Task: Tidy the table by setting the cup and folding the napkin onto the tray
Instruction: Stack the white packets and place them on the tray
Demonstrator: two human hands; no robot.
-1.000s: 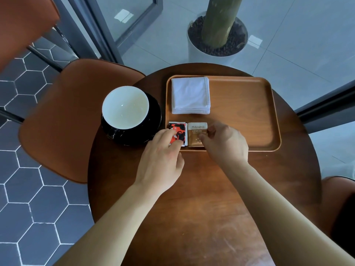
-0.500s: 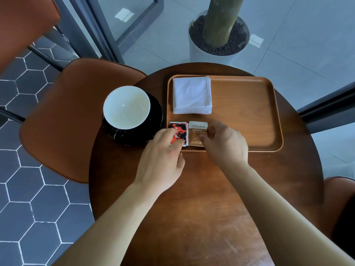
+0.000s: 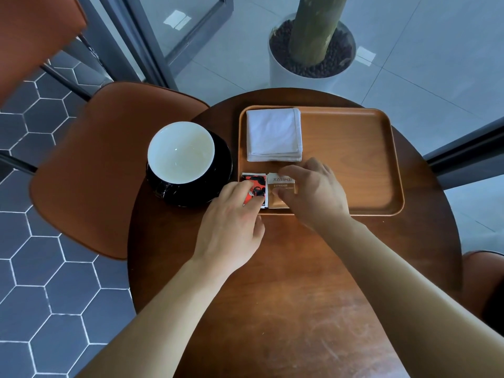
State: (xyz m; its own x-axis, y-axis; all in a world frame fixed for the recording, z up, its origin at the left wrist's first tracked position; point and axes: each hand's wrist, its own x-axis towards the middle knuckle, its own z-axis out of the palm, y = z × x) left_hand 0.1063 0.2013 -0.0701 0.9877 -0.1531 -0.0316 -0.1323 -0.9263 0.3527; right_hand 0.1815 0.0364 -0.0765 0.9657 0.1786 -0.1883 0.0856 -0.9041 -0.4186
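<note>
A wooden tray [image 3: 354, 165] lies at the far side of the round table [image 3: 272, 282]. A folded white napkin [image 3: 273, 134] rests in the tray's far left corner. Two packets sit side by side in the near left corner: a red and black one [image 3: 256, 186] and a brown one [image 3: 281, 186]. My left hand [image 3: 234, 216] has its fingertips on the red packet. My right hand [image 3: 313, 192] curls over the brown packet, fingers touching it. The black cup [image 3: 180, 156], white inside, stands on a black saucer [image 3: 218, 170] on the table, left of the tray.
An orange-brown chair [image 3: 103, 159] stands left of the table, with another chair edge at the right [image 3: 485, 279]. A white planter with a trunk [image 3: 311, 61] stands on the floor beyond the table. A dark window frame runs behind.
My right hand has spread wider over the brown packet and shifted slightly toward the napkin. My left hand stays on the red packet. Cup, napkin and tray have not moved.
</note>
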